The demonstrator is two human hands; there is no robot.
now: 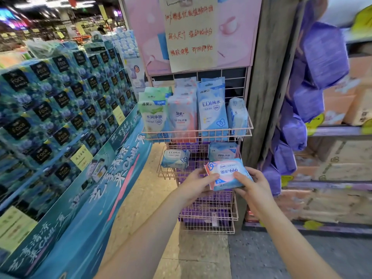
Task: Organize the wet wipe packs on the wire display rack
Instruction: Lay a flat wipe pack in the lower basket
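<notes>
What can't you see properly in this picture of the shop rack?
All in the head view:
- Held pack: both ends covered by the left hand and right hand.
- Purple packs in the bottom basket: labels blurred, behind wire.
- Back packs in the top basket: hidden by the front packs.
- Shelves at right: motion-blurred.

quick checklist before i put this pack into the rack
1. Grip: left hand and right hand both hold the held pack: ok.
2. Pack orientation: its print reads upside down from here: not ok.
3. Matching stock: a 999 pack sits at the right of the middle basket: ok.
4. Free room there: gap between it and the EDI pack: ok.
5. Top basket: packs stand upright: ok.
6. Pack's seal: cannot tell.
</notes>
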